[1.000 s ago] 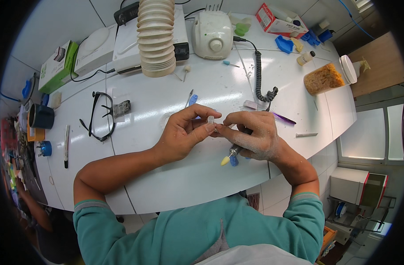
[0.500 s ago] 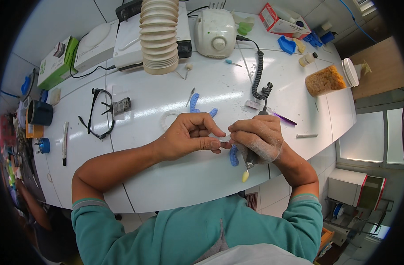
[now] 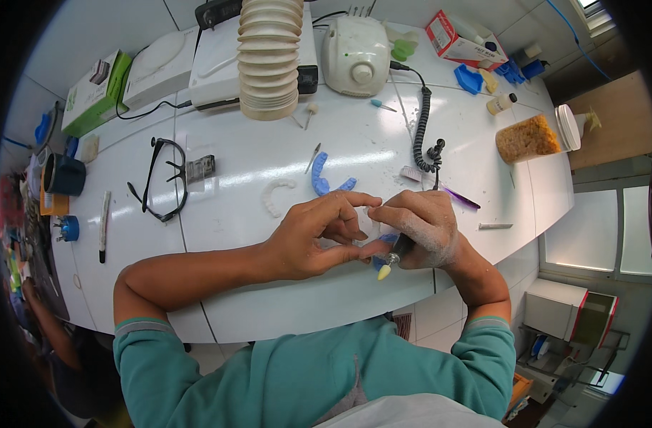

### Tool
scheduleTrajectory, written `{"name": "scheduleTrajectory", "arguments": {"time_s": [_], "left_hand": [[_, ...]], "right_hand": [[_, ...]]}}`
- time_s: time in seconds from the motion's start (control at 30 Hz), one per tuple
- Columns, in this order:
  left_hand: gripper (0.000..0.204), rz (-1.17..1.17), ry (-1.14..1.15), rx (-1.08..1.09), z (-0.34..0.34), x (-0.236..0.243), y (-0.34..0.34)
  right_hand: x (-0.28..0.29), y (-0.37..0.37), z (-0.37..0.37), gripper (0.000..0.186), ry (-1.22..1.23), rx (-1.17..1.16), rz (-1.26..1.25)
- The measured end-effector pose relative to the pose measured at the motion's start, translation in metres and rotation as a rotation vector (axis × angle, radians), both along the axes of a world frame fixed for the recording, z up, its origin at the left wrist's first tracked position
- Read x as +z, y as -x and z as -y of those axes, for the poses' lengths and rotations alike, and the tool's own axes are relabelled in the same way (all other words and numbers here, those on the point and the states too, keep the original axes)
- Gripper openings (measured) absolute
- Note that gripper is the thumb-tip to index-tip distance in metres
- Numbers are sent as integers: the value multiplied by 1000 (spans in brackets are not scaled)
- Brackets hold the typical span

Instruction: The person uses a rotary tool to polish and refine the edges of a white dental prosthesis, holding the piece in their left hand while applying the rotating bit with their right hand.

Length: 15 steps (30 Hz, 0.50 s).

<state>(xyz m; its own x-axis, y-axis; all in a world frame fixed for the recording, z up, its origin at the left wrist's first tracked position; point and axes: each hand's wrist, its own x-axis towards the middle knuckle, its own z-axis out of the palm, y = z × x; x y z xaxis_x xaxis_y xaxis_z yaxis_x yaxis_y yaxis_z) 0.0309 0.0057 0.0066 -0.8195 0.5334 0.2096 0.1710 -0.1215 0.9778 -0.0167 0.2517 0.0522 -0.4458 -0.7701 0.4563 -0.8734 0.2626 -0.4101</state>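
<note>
My left hand (image 3: 319,235) has thumb and index curved around a small translucent piece (image 3: 374,228), partly hidden, which my right fingertips also touch. My right hand (image 3: 418,228), dusted with white powder, grips a dark rotary handpiece (image 3: 401,247) with a yellow cone tip (image 3: 384,272) pointing down-left. A blue piece (image 3: 384,260) lies partly hidden under my hands. Above them on the white table (image 3: 233,278) are a U-shaped blue dental piece (image 3: 321,182), a pale arch-shaped piece (image 3: 271,196) and a thin metal bur (image 3: 313,158).
Black glasses (image 3: 152,185) and a pen (image 3: 104,227) lie left. A motor unit (image 3: 351,60), ribbed hose (image 3: 267,64) and boxes (image 3: 90,93) stand behind. A jar of orange granules (image 3: 525,139) lies right, near a brush (image 3: 460,197). Another person's arm (image 3: 51,324) shows far left.
My left fingertips have shifted right and spread farther apart around the small piece. The handpiece tip swung down and right, then back up-left. More of the pale arch has come into view.
</note>
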Motion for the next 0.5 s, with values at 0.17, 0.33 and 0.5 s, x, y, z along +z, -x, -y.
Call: {"name": "scheduleTrajectory", "arguments": {"time_s": [0.17, 0.33, 0.5], "left_hand": [[38, -137, 28, 64, -4, 0, 0], [51, -80, -58, 69, -5, -12, -3], [64, -120, 11, 76, -5, -7, -2]], "right_hand": [[9, -1, 4, 35, 70, -63, 268], [6, 4, -1, 28, 89, -66, 370], [2, 9, -5, 22, 155, -40, 358]]}}
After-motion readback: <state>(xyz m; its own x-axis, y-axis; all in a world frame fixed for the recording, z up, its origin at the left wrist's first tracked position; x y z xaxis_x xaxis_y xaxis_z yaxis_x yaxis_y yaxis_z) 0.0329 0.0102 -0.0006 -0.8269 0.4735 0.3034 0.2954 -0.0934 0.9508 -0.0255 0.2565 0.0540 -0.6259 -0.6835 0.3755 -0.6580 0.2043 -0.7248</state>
